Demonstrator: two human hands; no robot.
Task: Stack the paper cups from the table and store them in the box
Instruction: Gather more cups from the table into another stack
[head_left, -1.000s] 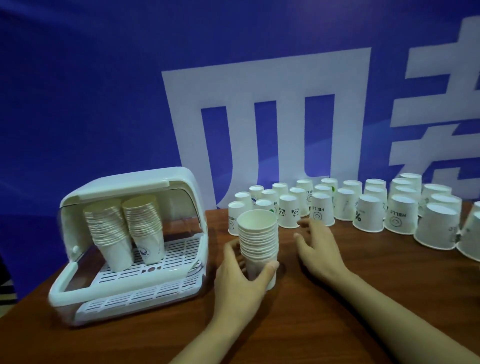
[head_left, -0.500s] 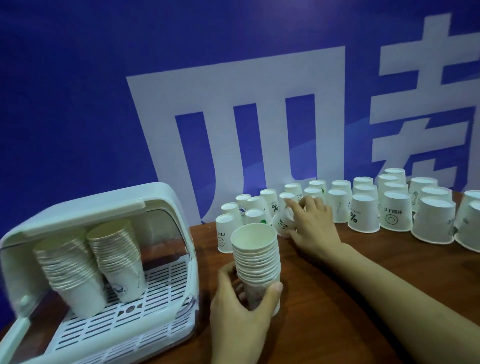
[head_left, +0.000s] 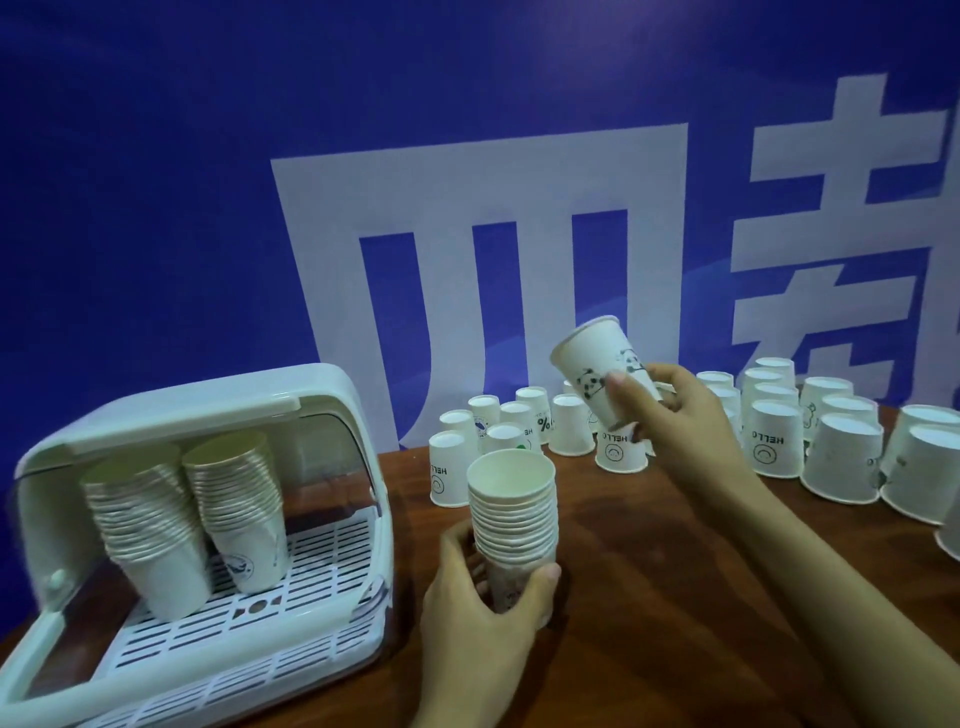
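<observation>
My left hand (head_left: 480, 618) grips the base of an upright stack of white paper cups (head_left: 513, 512) standing on the brown table (head_left: 649, 597). My right hand (head_left: 680, 421) holds a single panda-print cup (head_left: 597, 371) tilted in the air, above and to the right of the stack, its mouth toward the upper left. Several cups (head_left: 774, 439) stand upside down in rows along the back of the table. The white storage box (head_left: 332, 395) sits at the left with its lid raised, and two leaning stacks of cups (head_left: 192, 504) rest on its slotted tray.
A blue banner with large white characters (head_left: 467, 234) forms the wall right behind the table. The box's open front flap (head_left: 171, 680) juts toward me at the lower left. Upside-down cups reach the right edge of the view.
My right hand has taken one panda cup out of the rows and lifted it, turning it over. My left hand has kept its hold on the stack. The view has shifted slightly.
</observation>
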